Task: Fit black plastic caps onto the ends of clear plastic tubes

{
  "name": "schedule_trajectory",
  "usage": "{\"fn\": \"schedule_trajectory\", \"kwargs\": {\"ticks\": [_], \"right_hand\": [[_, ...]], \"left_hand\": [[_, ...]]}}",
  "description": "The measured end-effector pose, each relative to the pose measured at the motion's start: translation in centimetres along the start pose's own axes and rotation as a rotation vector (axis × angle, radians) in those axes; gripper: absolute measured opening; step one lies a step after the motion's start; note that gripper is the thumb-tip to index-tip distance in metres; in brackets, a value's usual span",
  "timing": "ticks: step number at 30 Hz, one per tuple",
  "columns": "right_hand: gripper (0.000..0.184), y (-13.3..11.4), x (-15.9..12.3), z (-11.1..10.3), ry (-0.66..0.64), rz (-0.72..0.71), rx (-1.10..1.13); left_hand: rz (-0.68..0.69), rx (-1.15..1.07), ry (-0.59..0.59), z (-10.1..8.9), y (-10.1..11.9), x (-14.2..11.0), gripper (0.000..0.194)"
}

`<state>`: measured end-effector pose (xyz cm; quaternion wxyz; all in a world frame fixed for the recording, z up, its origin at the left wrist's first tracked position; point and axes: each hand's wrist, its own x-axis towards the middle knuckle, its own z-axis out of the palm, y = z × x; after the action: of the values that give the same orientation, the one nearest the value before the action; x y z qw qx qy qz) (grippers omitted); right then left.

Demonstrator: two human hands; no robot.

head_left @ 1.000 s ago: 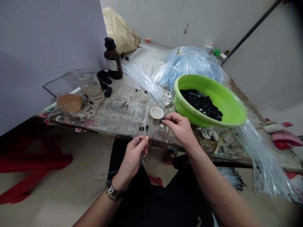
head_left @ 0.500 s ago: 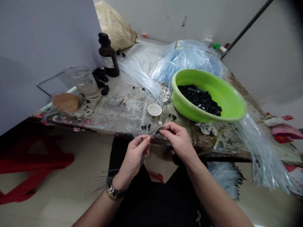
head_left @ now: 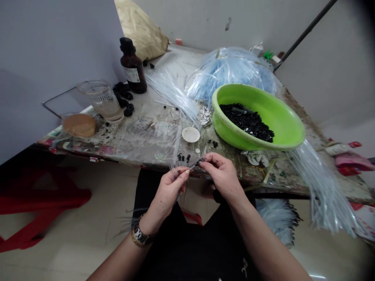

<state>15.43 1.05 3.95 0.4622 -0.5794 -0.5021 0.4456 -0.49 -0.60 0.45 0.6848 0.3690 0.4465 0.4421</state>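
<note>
My left hand (head_left: 170, 189) is closed round a bundle of thin clear plastic tubes (head_left: 175, 170), pinching their upper ends between thumb and fingers. Several of the tubes carry small black fittings (head_left: 183, 158) that stand up above the fingers. My right hand (head_left: 221, 173) is closed in a pinch on one black fitting (head_left: 200, 161), at the end of a tube that runs across to my left thumb. Dark smudges mark the fingertips. Beyond the hands, a shallow white dish (head_left: 191, 135) sits on the worn table (head_left: 140, 140).
A green basin (head_left: 288, 128) holding many black fittings stands at the right. Large bundles of clear tubes (head_left: 231, 70) lie behind it; others (head_left: 325, 187) hang over the front edge. At left are a brown bottle (head_left: 133, 68), a glass beaker (head_left: 102, 103) and a round tan block (head_left: 79, 125).
The black-tipped tubes in my left hand have shifted slightly to the right and closer together. My right hand keeps its pinch, almost in the same place.
</note>
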Motion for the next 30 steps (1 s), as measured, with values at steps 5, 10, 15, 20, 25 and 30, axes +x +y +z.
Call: {"fn": "schedule_trajectory", "kwargs": {"ticks": [5,10,15,20,25,30], "right_hand": [[0.013,0.2,-0.5,-0.2,0.003,0.015,-0.028],[0.013,-0.2,-1.0,-0.4,-0.029,0.019,-0.01],[0.013,-0.3,-1.5,-0.3,-0.016,0.011,-0.002],[0.013,0.8,-2.2,0.1,0.041,0.01,0.032],[0.014,1.7,-2.2,-0.1,0.013,0.064,0.106],[0.017,1.6,-2.4,-0.5,-0.079,0.19,0.186]], "left_hand": [[-0.023,0.024,-0.016,-0.1,-0.2,0.2,0.027],[-0.003,0.049,-0.021,0.1,0.2,0.0,0.028],[-0.021,0.04,-0.018,0.6,0.4,-0.2,0.024],[-0.047,0.047,-0.021,0.9,-0.2,-0.4,0.022],[-0.042,0.077,-0.044,0.6,-0.4,-0.3,0.021],[-0.03,0.081,-0.075,0.3,-0.4,0.0,0.02]]}}
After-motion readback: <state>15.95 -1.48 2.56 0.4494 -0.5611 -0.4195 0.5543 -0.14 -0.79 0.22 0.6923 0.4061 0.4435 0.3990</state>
